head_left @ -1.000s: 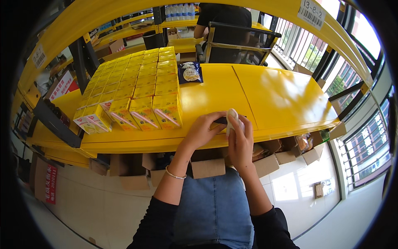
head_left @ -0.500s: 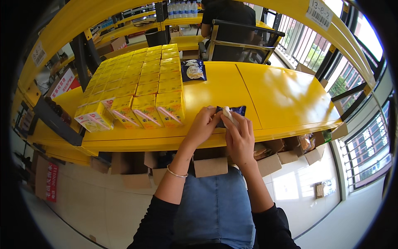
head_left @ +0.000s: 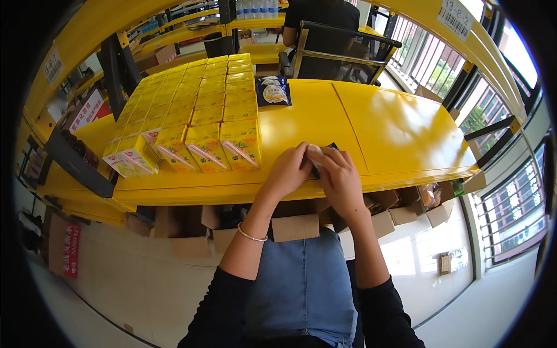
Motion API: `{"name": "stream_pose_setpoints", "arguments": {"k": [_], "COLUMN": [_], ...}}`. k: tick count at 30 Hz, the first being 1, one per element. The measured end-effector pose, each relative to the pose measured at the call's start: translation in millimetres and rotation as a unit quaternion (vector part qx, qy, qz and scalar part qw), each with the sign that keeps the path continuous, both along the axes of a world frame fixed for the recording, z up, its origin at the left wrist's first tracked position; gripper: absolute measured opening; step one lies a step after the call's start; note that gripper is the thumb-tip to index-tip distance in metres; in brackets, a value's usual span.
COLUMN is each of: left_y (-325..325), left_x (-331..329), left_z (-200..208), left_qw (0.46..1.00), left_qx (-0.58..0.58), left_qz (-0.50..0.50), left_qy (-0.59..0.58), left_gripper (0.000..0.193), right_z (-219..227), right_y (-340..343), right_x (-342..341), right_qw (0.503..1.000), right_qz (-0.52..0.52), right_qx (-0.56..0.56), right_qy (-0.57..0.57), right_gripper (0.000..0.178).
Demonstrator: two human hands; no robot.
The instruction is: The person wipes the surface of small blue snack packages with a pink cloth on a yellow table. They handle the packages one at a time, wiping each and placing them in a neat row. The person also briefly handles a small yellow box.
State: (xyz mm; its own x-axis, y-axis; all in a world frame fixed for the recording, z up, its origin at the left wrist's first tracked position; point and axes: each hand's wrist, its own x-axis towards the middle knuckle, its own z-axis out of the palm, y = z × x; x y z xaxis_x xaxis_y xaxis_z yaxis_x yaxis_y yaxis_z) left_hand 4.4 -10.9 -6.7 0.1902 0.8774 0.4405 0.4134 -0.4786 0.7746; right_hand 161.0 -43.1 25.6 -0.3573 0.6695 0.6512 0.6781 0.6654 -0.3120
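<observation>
My left hand [head_left: 288, 172] and my right hand [head_left: 339, 178] are closed together on a small dark packet [head_left: 322, 155] with a white patch, pressed onto the front of the yellow table [head_left: 371, 122]. Most of the packet is hidden by my fingers. Just left of my hands stands a block of several yellow cartons [head_left: 191, 113] in rows. A second dark snack packet [head_left: 272, 91] lies flat farther back on the table.
Open cardboard boxes [head_left: 296, 226] sit under the table's front edge. A person in black sits on a chair [head_left: 342, 43] behind the table. Yellow shelving [head_left: 87, 40] runs along the left and back; windows with bars [head_left: 510, 191] are at the right.
The packet, held up over the table edge a second ago, has come down onto the tabletop, and both hands now cover it more closely.
</observation>
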Motion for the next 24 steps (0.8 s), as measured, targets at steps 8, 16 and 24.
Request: {"name": "stream_pose_setpoints", "arguments": {"k": [8, 16, 24], "left_y": [0.9, 2.5, 9.7], "left_x": [6.7, 2.9, 0.8], "left_z": [2.8, -2.5, -4.4], "left_qw": [1.000, 0.999, 0.996], "left_qx": [-0.003, -0.003, -0.054], "left_qz": [0.023, 0.035, 0.004], "left_qy": [0.008, -0.008, -0.064], "left_gripper": [0.023, 0.024, 0.023], "right_z": [0.0, -10.4, -8.6], "right_y": [33.5, -15.3, 1.2], "right_x": [38.9, 29.0, 50.6], "right_qw": [0.985, 1.000, 0.992], "right_qz": [-0.132, 0.029, -0.122], "right_qx": [-0.101, -0.001, -0.006], "right_qy": [-0.047, 0.009, 0.041], "right_gripper": [0.028, 0.036, 0.036]}}
